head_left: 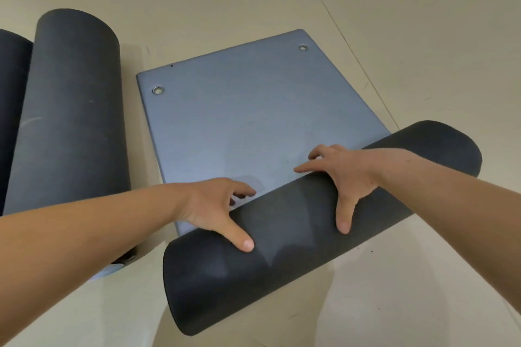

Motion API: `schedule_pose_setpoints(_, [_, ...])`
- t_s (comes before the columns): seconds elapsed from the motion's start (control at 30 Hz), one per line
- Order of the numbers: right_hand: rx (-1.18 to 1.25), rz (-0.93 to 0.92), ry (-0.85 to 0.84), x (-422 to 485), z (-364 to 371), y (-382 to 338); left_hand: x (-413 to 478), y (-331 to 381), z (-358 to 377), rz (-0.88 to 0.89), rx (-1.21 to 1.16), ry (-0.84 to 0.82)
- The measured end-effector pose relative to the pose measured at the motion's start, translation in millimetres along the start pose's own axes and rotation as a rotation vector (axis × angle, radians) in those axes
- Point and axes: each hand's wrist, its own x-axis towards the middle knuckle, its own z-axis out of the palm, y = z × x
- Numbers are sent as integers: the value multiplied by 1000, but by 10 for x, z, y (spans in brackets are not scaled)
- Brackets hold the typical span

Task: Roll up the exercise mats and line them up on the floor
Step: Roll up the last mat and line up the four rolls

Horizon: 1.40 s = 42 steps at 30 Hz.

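Observation:
A partly rolled mat lies in front of me: its dark grey roll runs diagonally from lower left to upper right, and its flat blue-grey part stretches away with two metal eyelets near the far edge. My left hand presses on the roll's left half, thumb on the near side, fingers curled over the far side. My right hand sits the same way on the roll's right half. On the left lies a fully rolled dark mat, with another rolled mat touching its left side.
The floor is pale beige with thin seam lines running diagonally at the right. A small light-coloured object peeks out beneath my left forearm at the near end of the rolled mat.

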Motion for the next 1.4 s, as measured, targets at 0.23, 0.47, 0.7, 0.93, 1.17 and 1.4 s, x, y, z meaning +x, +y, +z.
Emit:
schedule_pose_setpoints(0.23, [146, 93, 214, 110, -472, -77, -558, 169, -88, -18, 479, 526])
schedule_pose_setpoints(0.47, [-61, 276, 550, 259, -639, -422, -559, 345, 494, -201, 806, 327])
schedule_pose_setpoints(0.7, [-221, 60, 541, 72, -275, -909, -385, -189, -111, -92, 515, 443])
schedule_pose_setpoints(0.93, [-603, 191, 500, 450, -71, -962, -413, -324, -395, -203, 497, 526])
schedule_pose_setpoints(1.17, [-508, 67, 429, 644, -600, -854, -363, -262, 16, -244, 603, 590])
schedule_pose_setpoints(1.4, [-371, 42, 579, 589, -395, -764, -86, -386, 76, -281, 661, 614])
